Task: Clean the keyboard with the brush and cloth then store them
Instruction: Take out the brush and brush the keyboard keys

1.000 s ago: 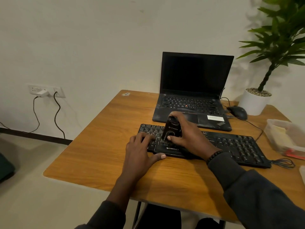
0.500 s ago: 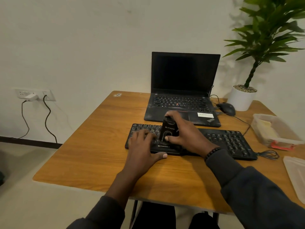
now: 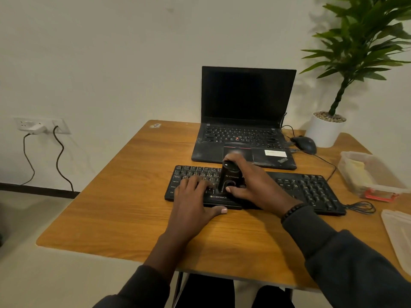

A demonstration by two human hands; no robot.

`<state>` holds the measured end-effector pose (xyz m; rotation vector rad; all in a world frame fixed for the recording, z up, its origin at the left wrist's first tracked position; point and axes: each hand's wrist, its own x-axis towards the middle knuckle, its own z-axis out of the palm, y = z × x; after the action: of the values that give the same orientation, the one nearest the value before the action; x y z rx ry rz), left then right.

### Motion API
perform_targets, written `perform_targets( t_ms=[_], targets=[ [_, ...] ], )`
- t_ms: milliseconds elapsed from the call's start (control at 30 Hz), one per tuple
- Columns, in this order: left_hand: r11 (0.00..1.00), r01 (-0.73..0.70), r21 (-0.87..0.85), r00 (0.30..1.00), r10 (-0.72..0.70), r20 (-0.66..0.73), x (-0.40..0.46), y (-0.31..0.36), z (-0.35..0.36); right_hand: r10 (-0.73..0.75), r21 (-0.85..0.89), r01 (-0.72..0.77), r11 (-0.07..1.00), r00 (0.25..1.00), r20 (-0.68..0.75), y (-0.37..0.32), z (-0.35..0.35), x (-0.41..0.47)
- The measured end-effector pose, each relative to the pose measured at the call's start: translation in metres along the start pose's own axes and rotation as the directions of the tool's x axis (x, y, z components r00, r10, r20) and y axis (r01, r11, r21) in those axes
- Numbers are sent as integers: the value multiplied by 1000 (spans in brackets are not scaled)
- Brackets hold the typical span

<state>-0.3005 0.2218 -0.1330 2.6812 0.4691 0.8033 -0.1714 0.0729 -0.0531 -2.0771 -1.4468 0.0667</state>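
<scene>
Brush (image 3: 230, 180): its lower end was hidden behind the thumb of the right hand (image 3: 255, 187), so whether bristles met the keys could not be told; its printed logo was too blurred to read.
Keyboard (image 3: 311, 192): the middle keys were covered by both hands; the key legends were too small to read.
Left hand (image 3: 191, 198): its fingertips were blurred over the keys.
Plant (image 3: 360, 41): cut off by the top and right edges.
Lid (image 3: 398, 236): cut off by the right edge.
Container (image 3: 355, 156): its yellowish contents were unclear through the cloudy wall.
Worktop (image 3: 124, 196): the near right corner was hidden by the right sleeve (image 3: 347, 267).
Sticker (image 3: 275, 153): its text was illegible.
</scene>
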Motion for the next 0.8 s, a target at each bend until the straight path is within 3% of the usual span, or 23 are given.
perform_targets(
  t_ms=[167, 300, 367, 467, 533, 600, 667, 800],
  targets=[
    [1000, 7, 16, 1000, -6, -8, 0, 0, 2, 66, -48, -64, 997, 996, 54, 13, -19, -9],
    [1000, 11, 22, 1000, -11, -5, 0, -1, 2, 80, 39, -78, 996, 995, -52, 10, -17, -5],
    [1000, 9, 24, 1000, -9, -3, -1, 0, 2, 46, 53, -44, 998, 998, -39, 5, -9, -5],
    [999, 8, 35, 1000, -8, -8, -1, 0, 2, 0, -95, -2, 995, 1000, -29, 4, -5, -4],
    [999, 11, 39, 1000, -10, -6, -2, 1, 2, 10, -173, -27, 985, 995, -97, 9, -10, -1],
    [999, 14, 36, 1000, -14, -4, -1, 1, 2, 67, -50, -75, 996, 987, -147, 12, -17, -2],
    [999, 19, 31, 1000, -19, 2, -1, 1, 2, 103, 82, -94, 992, 988, -113, 12, -19, -5],
    [999, 21, 25, 1000, -22, 10, -1, 1, 3, 55, 13, -56, 998, 998, 30, 11, -12, -11]
  ],
)
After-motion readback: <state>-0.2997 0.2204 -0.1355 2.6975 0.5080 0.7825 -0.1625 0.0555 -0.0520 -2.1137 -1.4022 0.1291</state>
